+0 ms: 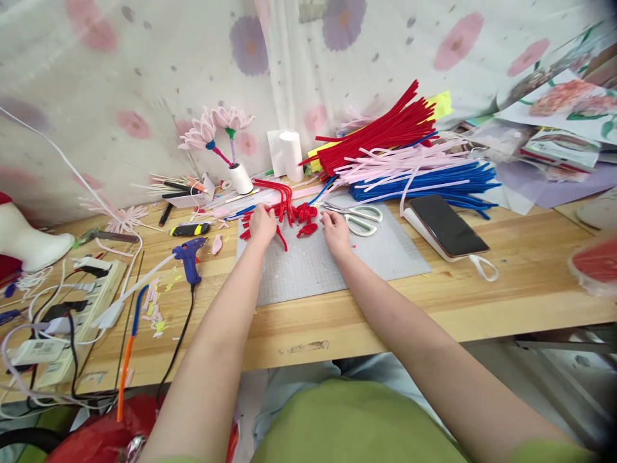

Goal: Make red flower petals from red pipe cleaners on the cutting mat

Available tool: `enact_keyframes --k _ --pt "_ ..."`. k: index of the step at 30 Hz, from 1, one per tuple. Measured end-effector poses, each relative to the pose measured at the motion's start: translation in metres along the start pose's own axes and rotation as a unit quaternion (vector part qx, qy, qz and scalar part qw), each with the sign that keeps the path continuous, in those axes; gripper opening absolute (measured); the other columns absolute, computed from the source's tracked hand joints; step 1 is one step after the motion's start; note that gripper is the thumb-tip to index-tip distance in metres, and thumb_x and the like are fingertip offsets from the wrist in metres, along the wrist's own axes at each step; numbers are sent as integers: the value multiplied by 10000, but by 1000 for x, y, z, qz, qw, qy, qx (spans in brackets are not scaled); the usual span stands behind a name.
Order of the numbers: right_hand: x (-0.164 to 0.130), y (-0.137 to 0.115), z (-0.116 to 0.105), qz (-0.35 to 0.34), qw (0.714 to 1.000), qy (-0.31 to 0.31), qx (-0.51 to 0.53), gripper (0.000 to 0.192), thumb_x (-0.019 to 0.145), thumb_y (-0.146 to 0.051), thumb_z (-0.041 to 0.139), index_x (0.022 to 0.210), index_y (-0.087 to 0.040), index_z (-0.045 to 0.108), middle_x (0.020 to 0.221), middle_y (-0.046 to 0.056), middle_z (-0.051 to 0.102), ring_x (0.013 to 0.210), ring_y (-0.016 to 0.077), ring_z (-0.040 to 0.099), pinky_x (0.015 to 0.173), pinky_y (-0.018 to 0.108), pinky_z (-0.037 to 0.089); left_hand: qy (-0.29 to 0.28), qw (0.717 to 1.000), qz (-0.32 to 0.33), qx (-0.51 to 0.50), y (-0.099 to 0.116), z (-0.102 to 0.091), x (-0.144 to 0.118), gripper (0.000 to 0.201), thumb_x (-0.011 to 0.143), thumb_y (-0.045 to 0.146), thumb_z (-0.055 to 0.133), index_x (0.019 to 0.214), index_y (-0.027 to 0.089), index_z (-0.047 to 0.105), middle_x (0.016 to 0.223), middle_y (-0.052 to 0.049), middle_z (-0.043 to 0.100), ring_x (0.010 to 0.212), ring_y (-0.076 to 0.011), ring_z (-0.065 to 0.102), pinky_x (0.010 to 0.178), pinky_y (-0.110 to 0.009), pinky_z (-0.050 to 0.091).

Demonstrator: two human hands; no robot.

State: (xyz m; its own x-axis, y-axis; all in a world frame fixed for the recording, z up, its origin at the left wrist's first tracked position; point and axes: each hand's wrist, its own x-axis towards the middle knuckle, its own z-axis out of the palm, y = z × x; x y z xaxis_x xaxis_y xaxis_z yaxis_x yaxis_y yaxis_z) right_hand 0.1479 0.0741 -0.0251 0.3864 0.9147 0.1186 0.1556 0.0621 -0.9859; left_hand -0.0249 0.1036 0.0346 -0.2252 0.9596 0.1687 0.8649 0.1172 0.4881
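Both arms reach forward over a wooden bench [482,302] to the far edge of a grey gridded cutting mat [332,263], where a scatter of short bent red pipe-cleaner pieces [303,215] lies. The left hand [263,225] rests knuckles-up on the left end of that scatter, fingers curled down onto the red pieces; whether it actually pinches one I cannot tell. The right hand [336,233] sits at the right end, fingers bent toward a small red looped piece [307,229] that lies just to its left, between the two hands and nearer the right one; its grip is also unclear, the fingertips being turned away from the camera. The loose pieces run mostly across the view, left to right, so each hand meets them end-on from its own side. Just beyond the right hand lies a pair of white-handled scissors [359,217], blades pointing left toward the pile. Behind, long bundles of red [385,132], pink [395,164] and blue pipe cleaners [424,180] fan out to the right, and a dark smartphone [447,225] lies beside the mat. Left of the mat sit a blue glue gun [189,254] and a white power strip [91,289], and a small white cup holding pink pipe-cleaner flowers [216,128] stands at the back
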Motion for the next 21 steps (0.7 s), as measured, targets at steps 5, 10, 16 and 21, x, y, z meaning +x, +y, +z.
enact_keyframes --k 5,10,16,21 --pt "-2 -4 -1 -2 1000 -2 -15 315 774 -392 393 827 -161 600 774 57 617 748 180 542 694 303 391 -121 987 7 104 2 0 18 294 715 477 515 752 200 606 834 -76 658 828 -216 588 727 -312 402" --pt "-3 -6 -2 -2 1000 -13 -19 302 774 -381 395 813 -161 598 761 47 610 708 165 527 668 286 374 -141 986 -23 91 -1 -9 27 314 730 475 480 744 199 628 758 -63 658 740 -192 595 643 -284 398" --pt "-5 -7 -2 -1 999 -24 -25 295 775 -377 386 791 -165 591 704 29 587 667 157 512 643 275 369 -170 981 -7 96 5 -2 20 275 611 469 619 656 198 639 689 -63 649 720 -212 599 658 -307 403" --pt "-6 -8 -3 5 999 -34 -21 288 775 -374 388 786 -170 591 696 27 585 665 158 515 637 271 375 -57 991 -74 -92 0 1 22 197 693 351 563 619 178 622 637 -51 636 623 -171 591 616 -291 415"
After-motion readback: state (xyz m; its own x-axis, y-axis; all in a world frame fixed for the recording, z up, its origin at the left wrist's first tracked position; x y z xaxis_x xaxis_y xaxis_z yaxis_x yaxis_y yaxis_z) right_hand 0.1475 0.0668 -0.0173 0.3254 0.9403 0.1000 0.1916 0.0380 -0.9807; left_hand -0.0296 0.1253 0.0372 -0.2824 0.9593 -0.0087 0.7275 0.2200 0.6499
